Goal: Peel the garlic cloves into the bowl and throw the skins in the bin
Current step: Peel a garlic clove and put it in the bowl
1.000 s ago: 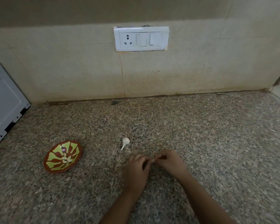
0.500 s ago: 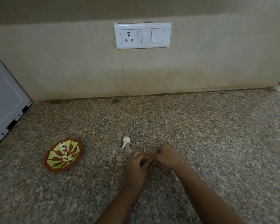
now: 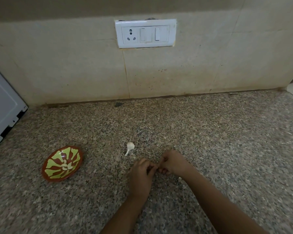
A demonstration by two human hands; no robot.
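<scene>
- The left hand and right hand meet fingertip to fingertip over the counter, near its front edge, fingers curled; what they pinch I cannot tell.
- A garlic piece with a stalk lies just behind them.
- The bowl, toward the left edge, holds peeled cloves.
- A switch plate sits on the back wall.

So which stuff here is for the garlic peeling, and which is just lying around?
For the job: left hand, right hand (fingertips pinched together, probably on a clove), garlic piece, bowl, peeled cloves.
Just there: switch plate, white appliance.
</scene>
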